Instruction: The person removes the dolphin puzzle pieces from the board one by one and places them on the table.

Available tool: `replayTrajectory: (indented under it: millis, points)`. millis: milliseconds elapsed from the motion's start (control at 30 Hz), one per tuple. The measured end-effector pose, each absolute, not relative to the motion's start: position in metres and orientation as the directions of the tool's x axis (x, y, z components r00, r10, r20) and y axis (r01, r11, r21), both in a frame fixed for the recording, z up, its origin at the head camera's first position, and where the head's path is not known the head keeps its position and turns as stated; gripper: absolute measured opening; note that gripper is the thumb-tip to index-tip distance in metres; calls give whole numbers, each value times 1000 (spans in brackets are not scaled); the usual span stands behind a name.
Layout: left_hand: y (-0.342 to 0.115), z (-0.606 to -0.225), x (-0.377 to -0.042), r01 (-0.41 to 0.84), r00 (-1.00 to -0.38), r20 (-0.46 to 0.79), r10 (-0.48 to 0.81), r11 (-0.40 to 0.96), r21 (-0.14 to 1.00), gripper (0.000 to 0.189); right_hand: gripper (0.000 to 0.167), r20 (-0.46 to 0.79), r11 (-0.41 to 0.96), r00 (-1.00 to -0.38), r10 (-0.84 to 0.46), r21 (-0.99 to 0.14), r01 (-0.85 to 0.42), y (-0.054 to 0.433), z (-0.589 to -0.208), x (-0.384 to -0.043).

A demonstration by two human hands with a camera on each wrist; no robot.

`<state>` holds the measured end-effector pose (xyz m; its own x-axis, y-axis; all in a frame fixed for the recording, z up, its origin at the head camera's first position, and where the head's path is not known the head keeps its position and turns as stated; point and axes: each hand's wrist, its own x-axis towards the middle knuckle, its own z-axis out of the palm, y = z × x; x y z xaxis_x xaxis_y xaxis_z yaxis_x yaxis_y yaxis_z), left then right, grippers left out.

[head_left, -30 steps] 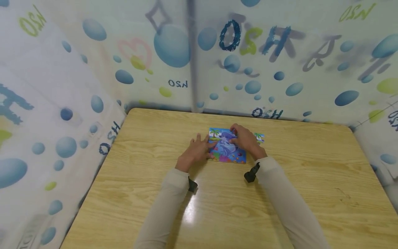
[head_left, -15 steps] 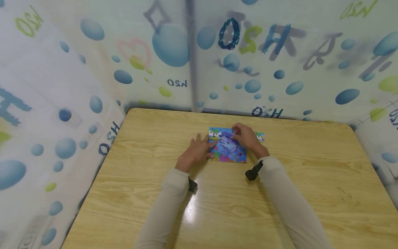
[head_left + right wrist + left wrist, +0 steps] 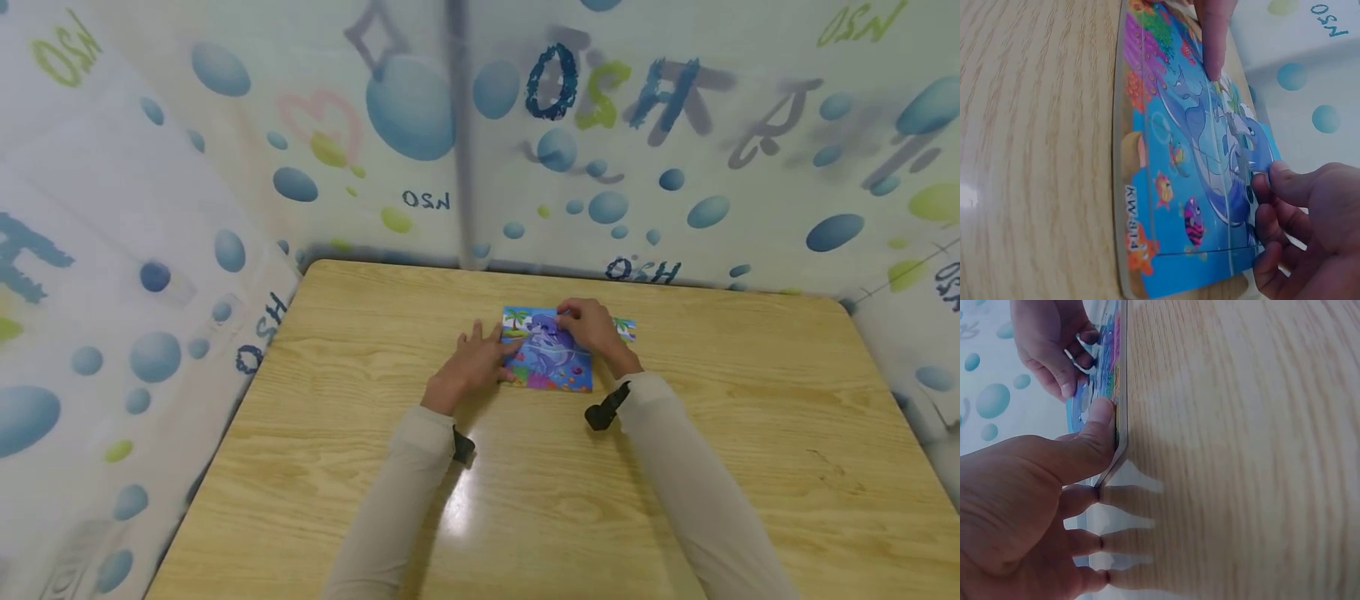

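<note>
A jigsaw puzzle (image 3: 551,377) with a sea picture of dolphins, fish and coral lies flat on the table. My left hand (image 3: 472,362) is spread at its left edge; in the left wrist view the thumb (image 3: 1102,414) lies along the puzzle's border, while other fingertips touch the table. One finger of it reaches onto the picture. My right hand (image 3: 594,327) is over the puzzle's upper right, pinching a puzzle piece (image 3: 1260,142) between thumb and fingers. That piece shows a dolphin's head and stands tilted above the puzzle in the right wrist view.
A small palm-tree picture part (image 3: 626,327) shows just right of my right hand. The wooden table (image 3: 525,500) meets a bubble-patterned wall (image 3: 525,167) at its back edge, and another such wall (image 3: 112,333) runs along the left.
My right hand has shifted slightly over the puzzle, and the pinched dolphin piece has changed its tilt. The left hand holds the same place.
</note>
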<state>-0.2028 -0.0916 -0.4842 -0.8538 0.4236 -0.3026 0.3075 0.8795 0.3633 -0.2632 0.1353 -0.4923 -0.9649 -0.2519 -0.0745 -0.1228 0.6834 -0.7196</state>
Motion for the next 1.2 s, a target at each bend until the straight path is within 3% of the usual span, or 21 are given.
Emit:
replayTrajectory:
  millis: [467,1200]
  points:
    - [-92,-486,-201,304,-865,-280,417,878,370,70,17,-86,629,-988,-125,-777,-12,158,-485,-255]
    - [-91,-485,-203,312,-853,-284,438,865,393,71,30,-208,653,-978,1,-741,158,274,-480,-246]
